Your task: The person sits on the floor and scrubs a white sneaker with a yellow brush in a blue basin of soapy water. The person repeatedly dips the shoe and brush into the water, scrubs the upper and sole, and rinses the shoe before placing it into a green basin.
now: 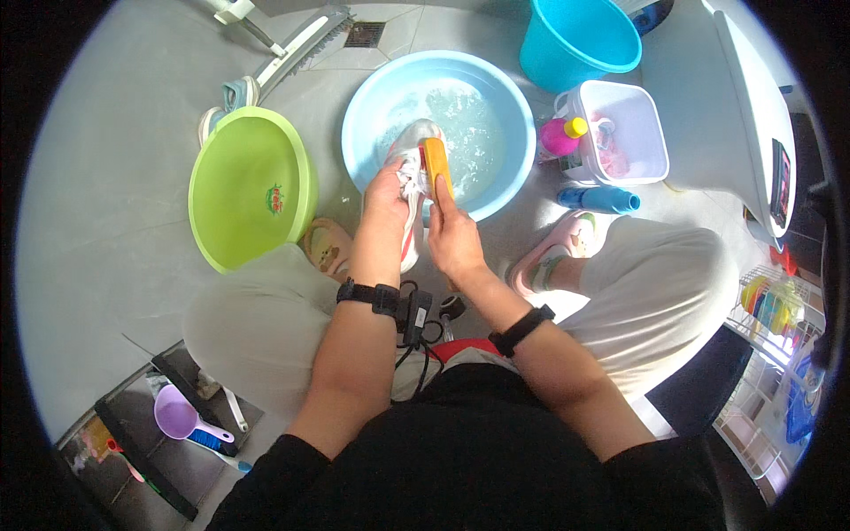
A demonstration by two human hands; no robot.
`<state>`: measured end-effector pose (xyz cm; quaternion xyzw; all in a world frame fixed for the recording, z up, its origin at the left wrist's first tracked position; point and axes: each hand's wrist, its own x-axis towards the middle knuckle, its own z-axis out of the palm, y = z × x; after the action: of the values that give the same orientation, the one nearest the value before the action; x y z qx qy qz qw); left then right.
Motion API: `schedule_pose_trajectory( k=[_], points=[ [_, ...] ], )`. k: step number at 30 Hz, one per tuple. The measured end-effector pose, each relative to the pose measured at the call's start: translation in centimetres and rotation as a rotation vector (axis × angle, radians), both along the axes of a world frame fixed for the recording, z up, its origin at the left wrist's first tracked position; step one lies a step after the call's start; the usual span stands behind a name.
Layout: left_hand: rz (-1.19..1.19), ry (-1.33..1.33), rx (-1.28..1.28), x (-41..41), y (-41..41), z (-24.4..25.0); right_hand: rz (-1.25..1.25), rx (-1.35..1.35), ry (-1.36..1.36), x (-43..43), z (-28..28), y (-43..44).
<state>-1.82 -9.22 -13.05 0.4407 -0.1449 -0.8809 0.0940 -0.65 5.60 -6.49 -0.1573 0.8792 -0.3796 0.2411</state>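
Note:
My left hand [387, 192] grips a white and grey lace-up sneaker with red trim [410, 232], its toe pointing away from me over the near part of a light blue basin [521, 133]. Foamy water [471, 133] lies in the basin. A brush with a yellow-orange back [436, 159] is in my right hand [456, 239], pressed along the right side of the shoe near the laces. The bristles are mostly hidden by the brush's back.
Left of the basin stands a green tub [249, 186], with another pair of shoes [229, 106] behind it. To the right are a turquoise bucket [578, 46], a white container [654, 133], a pink bottle with a yellow cap [561, 137] and a blue bottle lying down [597, 199]. A floor brush [299, 53] lies beyond.

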Motion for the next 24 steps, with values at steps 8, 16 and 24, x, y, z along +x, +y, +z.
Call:
schedule_pose_trajectory(
  k=[8,16,24],
  points=[
    [-0.334,-0.258,-0.258,0.8,4.2,3.4,0.041,0.16,0.007,-2.4,-0.1,1.3],
    [-0.339,-0.201,-0.319,1.0,5.0,1.1,0.034,0.289,-0.028,-4.1,-0.4,1.9],
    [-0.361,-0.242,-0.329,0.6,6.0,3.3,0.07,0.368,-0.046,-5.7,-0.5,2.9]
  ],
)
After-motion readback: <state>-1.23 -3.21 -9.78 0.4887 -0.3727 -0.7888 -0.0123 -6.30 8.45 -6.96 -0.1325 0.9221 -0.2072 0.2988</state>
